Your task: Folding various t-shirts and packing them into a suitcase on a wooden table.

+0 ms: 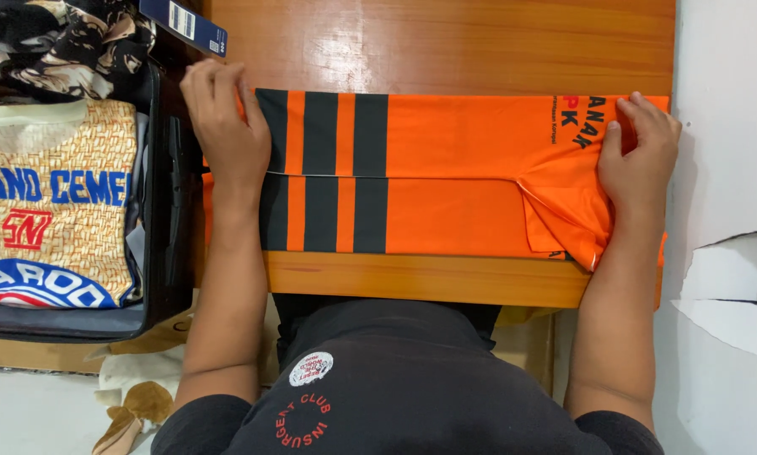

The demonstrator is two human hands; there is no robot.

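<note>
An orange garment [446, 181] with dark grey stripes lies folded lengthwise across a wooden table [429, 282]. My left hand [221, 118] presses flat on the garment's left end, beside the stripes. My right hand [638, 156] grips the right end, fingers curled over the folded cloth near some black printing. A sleeve flap [564, 219] lies folded under the right hand.
An open dark suitcase [163, 194] at the left holds a folded yellow patterned shirt [54, 202] and a dark floral cloth [58, 42]. A white wall [724, 101] stands at the right, with torn white cardboard [732, 295] low down. Cloth scraps [134, 404] lie on the floor.
</note>
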